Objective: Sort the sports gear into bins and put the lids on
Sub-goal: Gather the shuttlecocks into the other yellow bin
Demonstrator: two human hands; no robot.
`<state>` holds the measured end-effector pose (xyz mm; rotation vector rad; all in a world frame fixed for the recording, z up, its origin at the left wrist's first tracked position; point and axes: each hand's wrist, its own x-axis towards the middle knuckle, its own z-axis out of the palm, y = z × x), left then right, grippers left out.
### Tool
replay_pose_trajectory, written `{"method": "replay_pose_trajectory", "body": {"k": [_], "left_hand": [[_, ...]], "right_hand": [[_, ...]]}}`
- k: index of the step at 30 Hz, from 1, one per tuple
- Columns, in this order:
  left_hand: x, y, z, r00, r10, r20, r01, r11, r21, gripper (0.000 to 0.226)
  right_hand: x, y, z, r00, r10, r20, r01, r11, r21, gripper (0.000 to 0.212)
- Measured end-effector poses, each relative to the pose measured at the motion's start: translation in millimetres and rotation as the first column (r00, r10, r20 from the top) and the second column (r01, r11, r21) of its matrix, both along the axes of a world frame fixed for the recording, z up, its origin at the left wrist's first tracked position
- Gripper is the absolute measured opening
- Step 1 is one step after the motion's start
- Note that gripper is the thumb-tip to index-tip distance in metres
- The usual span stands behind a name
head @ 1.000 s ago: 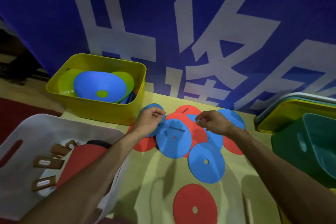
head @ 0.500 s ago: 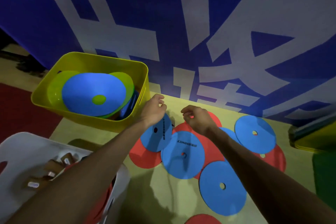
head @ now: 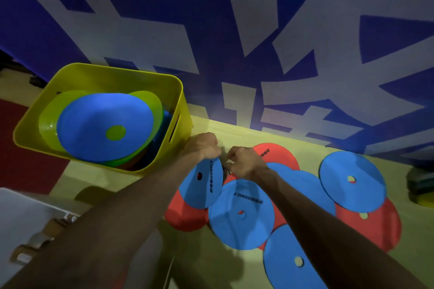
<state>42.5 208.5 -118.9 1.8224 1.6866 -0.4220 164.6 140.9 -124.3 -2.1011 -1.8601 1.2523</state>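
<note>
Your left hand (head: pixel 202 147) pinches the top edge of a tilted blue disc (head: pixel 203 184), just beside the yellow bin (head: pixel 174 103) near the counter's (head: pixel 237 134) back edge; your right hand (head: pixel 244 162) curls close against the left, its grip unclear; loose discs (head: pixel 242 214) overlap below.

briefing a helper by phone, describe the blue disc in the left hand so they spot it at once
Find the yellow bin on the left; a pile of flat blue and red discs lies by its right corner. The blue disc is the leftmost blue one, its top edge held by the left hand. Alone among them it tilts up.
</note>
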Motion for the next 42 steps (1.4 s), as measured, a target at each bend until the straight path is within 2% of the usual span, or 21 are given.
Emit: {"method": "replay_pose_trajectory", "body": {"k": [5,9,11,14,18,20,25,28,31,34,39,42], "left_hand": [[8.6,1.7,-2.6,0.998,0.004,-0.058,-0.008,0.997,-0.079,0.038],[12.6,-3.9,-7.1,0.997,0.021,-0.078,-0.024,0.999,-0.034,0.026],[11.8,-7.0,-12.7,0.997,0.034,-0.066,-0.033,0.999,0.016,0.020],[6.5,-8.3,-12.3,0.997,0.070,-0.009,-0.068,0.989,0.133,0.017],[1.0,-10.2,-4.4,0.997,0.062,0.053,-0.072,0.974,0.214,0.026],[0.0,-12.1,1.7,0.992,0.062,0.110,-0.089,0.962,0.257,0.028],[2.2,-22.2,26.0,0.948,0.065,0.312,-0.173,0.926,0.335,0.030],[3.6,-33.0,49.1,0.897,0.091,0.433,-0.266,0.893,0.363,0.031],[2.5,-47.2,73.3,0.812,0.127,0.570,-0.365,0.872,0.326,0.029],[-1.6,-63.9,101.2,0.732,0.105,0.674,-0.397,0.869,0.296,0.027],[-4.1,-98.8,144.2,0.618,0.073,0.782,-0.461,0.840,0.286,0.020],[-0.7,-126.7,162.6,0.546,0.058,0.836,-0.448,0.863,0.232,0.012]], "right_hand": [[-14.4,2.1,-2.9,0.992,0.070,0.101,-0.060,0.993,-0.098,0.028],[-16.0,-1.6,-14.5,0.993,-0.049,0.105,0.059,0.993,-0.098,0.028],[-8.8,-1.0,-17.9,0.990,-0.132,0.049,0.137,0.982,-0.127,0.023],[8.9,-0.7,-14.9,0.956,-0.279,-0.093,0.266,0.955,-0.127,0.029],[34.1,-16.3,-4.3,0.833,-0.497,-0.242,0.496,0.865,-0.069,0.023],[42.2,-26.0,-1.1,0.790,-0.542,-0.286,0.561,0.828,-0.020,0.026],[58.1,-45.4,25.0,0.748,-0.589,-0.307,0.649,0.746,0.149,0.020],[63.6,-57.9,45.5,0.713,-0.617,-0.333,0.689,0.705,0.169,0.019],[68.9,-73.8,72.7,0.660,-0.651,-0.375,0.740,0.650,0.173,0.019],[73.7,-95.0,105.2,0.630,-0.656,-0.415,0.765,0.616,0.188,0.022],[82.5,-138.0,150.0,0.638,-0.633,-0.438,0.765,0.583,0.273,0.024],[86.2,-167.2,170.1,0.644,-0.629,-0.436,0.762,0.577,0.294,0.021]]}}
